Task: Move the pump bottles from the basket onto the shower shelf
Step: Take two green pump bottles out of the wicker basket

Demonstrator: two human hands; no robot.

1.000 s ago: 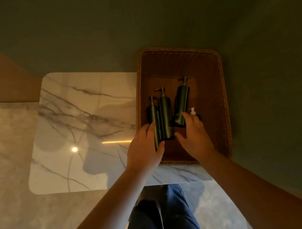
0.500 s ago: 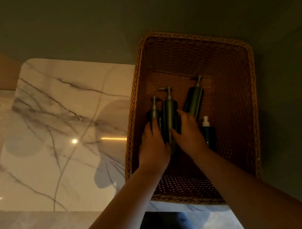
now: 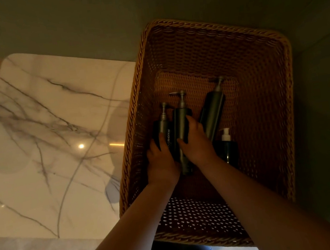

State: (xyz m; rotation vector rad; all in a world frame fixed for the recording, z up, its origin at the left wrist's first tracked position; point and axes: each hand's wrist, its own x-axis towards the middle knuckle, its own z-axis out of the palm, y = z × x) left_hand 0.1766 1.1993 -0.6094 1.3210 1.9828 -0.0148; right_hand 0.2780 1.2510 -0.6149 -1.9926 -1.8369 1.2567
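Both forearms enter from the lower edge of the frame and converge upward into the rectangular brown woven wicker basket (image 3: 267, 93), which fills the centre and right of the frame. The left hand (image 3: 160, 161) sits low by the basket's left wall. Its fingers are curled and its thumb is laid across the dark cylindrical pump bottle with pale lettering (image 3: 165, 128), gripping this lettered bottle at its lower body. The right hand (image 3: 197, 141), just beside the left, is clamped round the taller dark cylindrical pump bottle (image 3: 181, 118) at frame centre, with the thumb on its left side and the fingers wrapped over its right. Both gripped bottles are inside the basket, their grey metallic pump heads pointing toward the top of the frame. A third slim dark pump bottle (image 3: 213, 109) lies tilted just right of the right hand; contact cannot be told. Below it a short dark bottle with a white pump (image 3: 229, 147) lies beside the right wrist. The basket has a braided rim and open lattice walls; light shows through the holes of the near wall. A glossy white marble shelf with grey veins and rounded corners (image 3: 56, 140) occupies the left of the frame and meets the basket's left wall. It reflects a small point of light. Lighting is dim.
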